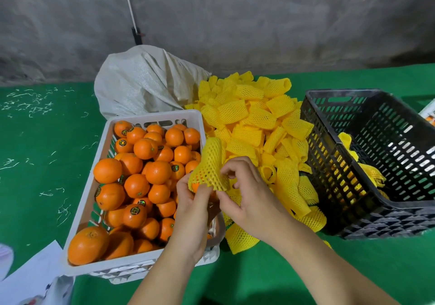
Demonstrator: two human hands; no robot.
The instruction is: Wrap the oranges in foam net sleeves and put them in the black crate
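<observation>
Green table [42, 187], left hand [193, 201] and right hand [249, 194] raised, fingers pinching net sleeve [210, 163] over orange [195, 186]

I see my left hand [191, 207] and right hand [249, 198] bare, both forearms uncovered, no sleeves, gloves or rings.

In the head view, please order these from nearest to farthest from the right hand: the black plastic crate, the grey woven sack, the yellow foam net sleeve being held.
1. Yellow foam net sleeve: pinched by the right hand itself.
2. Black plastic crate: to that hand's right on the green table.
3. Grey woven sack: far back, behind the white crate.
</observation>
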